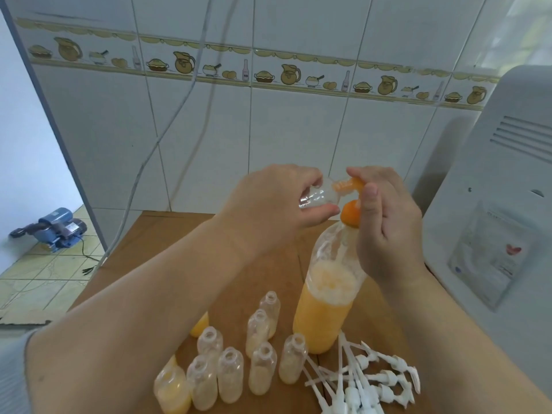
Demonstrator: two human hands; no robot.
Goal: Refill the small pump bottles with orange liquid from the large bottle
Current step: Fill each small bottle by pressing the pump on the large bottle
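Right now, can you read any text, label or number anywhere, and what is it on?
"XO": on the small bottle drawings in the wall tile border.
Leaflet in a clear sleeve on the white appliance: print too blurred to read.
Large bottle, small bottles: no labels visible.

Clear glossy plastic is seen in the large bottle (pixel 325 300) and small bottles (pixel 263 367); the table (pixel 167 249) is matt brown wood, the wall tiles (pixel 298 124) glazed
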